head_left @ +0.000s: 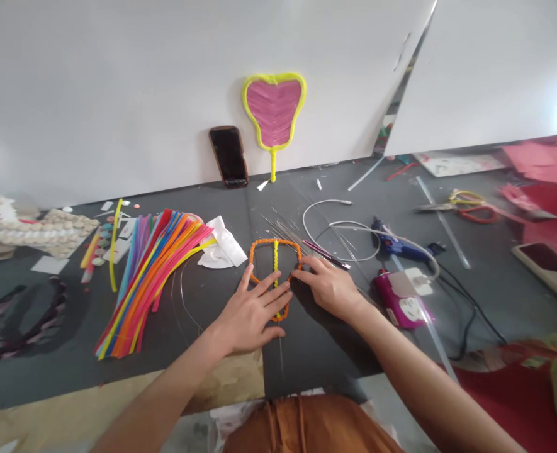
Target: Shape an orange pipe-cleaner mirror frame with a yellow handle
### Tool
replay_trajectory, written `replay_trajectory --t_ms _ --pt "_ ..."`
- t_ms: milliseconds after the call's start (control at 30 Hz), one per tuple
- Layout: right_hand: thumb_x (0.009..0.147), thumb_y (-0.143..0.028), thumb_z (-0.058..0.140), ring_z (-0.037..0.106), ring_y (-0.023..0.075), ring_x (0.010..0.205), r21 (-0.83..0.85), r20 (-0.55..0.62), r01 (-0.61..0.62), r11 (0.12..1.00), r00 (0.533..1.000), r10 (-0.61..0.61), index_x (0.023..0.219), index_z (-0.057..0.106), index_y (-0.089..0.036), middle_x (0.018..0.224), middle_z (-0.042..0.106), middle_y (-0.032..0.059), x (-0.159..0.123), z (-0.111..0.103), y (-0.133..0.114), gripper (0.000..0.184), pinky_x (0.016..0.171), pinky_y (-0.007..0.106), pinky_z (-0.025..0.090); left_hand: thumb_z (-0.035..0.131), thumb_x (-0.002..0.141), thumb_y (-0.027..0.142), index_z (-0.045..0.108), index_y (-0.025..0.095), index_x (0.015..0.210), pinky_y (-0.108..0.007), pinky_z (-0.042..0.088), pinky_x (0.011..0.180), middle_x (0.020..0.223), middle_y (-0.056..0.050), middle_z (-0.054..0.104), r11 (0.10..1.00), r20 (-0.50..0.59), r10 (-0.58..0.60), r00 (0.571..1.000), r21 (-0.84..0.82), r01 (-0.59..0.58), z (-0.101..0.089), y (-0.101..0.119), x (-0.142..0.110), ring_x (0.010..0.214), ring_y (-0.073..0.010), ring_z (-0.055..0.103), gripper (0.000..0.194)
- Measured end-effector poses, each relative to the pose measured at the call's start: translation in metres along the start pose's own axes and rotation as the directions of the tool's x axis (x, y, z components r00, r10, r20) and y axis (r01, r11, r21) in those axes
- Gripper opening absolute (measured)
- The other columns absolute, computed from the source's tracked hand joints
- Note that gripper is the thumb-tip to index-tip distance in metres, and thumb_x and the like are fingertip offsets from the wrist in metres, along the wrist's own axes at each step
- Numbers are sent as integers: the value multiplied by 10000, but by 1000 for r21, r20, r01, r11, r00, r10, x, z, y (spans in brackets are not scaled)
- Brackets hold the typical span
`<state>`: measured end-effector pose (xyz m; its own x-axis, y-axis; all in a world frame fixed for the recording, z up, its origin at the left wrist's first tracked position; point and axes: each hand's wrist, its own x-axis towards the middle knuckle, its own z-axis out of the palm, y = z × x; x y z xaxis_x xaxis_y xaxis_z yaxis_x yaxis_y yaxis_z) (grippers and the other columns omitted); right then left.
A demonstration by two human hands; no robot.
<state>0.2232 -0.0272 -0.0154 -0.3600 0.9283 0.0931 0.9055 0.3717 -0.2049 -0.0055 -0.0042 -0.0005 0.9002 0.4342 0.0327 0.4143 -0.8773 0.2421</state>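
Observation:
On the dark tabletop lies an orange pipe-cleaner frame [265, 241], bent into a leaf-like outline. A twisted yellow pipe-cleaner strip [275, 257] runs down its middle, and a thin wire sticks out below. My left hand [252, 308] rests flat across the lower left of the frame with fingers spread. At the frame's right edge, my right hand [330, 283] has its thumb and fingers closed on the orange outline. Propped against the white wall behind stands a finished-looking pink leaf shape with a yellow border [274, 113].
Left of my hands lies a bundle of colourful pipe cleaners [150, 283] beside a crumpled white tissue [224, 242]. Thin wires and a white cable [306, 214] spread behind the frame. To the right are a blue glue gun [403, 246], a purple power adapter [396, 302] and scissors [467, 200].

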Motion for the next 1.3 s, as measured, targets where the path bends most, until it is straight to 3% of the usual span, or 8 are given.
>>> replay_trajectory --t_ms 300,1000,1067,1167,1300 --pt "908 -221 428 583 181 950 62 -29 55 997 998 -53 1068 637 -280 1181 581 51 7 6 0 270 744 258 478 431 843 559 414 233 1343 -615 -138 1050 1373 -81 474 999 16 -1 1000 -43 2 -1 0 1 1366 -278 235 597" --pt "873 -115 422 574 176 939 85 8 122 989 992 -124 1071 645 -268 1215 584 28 4 8 7 335 729 264 493 414 844 567 411 207 1346 -634 -211 1003 1378 -97 466 1000 56 -17 998 -16 18 -3 2 5 1365 -296 221 617" --pt "863 -86 408 573 171 1001 165 -39 97 982 995 -92 1109 625 -264 1226 575 37 4 5 8 373 793 269 493 416 847 561 401 222 1351 -641 -212 995 1380 -95 464 1000 53 -16 998 -15 17 -3 3 4 1364 -296 225 607" --pt "872 -82 379 571 145 1058 334 -155 4 943 987 50 1174 578 -226 1210 578 61 2 -2 11 389 872 247 471 427 852 537 351 245 1376 -655 -198 987 1413 -93 421 1000 51 -13 999 9 12 -5 4 1 1370 -297 206 605" --pt "881 -138 411 632 166 917 387 -154 -150 910 962 224 1103 605 -177 1016 664 74 -3 -4 12 297 802 257 493 436 787 643 288 168 1409 -653 -180 992 1434 -148 372 996 9 -87 996 38 86 -5 1 -1 1374 -335 166 796"
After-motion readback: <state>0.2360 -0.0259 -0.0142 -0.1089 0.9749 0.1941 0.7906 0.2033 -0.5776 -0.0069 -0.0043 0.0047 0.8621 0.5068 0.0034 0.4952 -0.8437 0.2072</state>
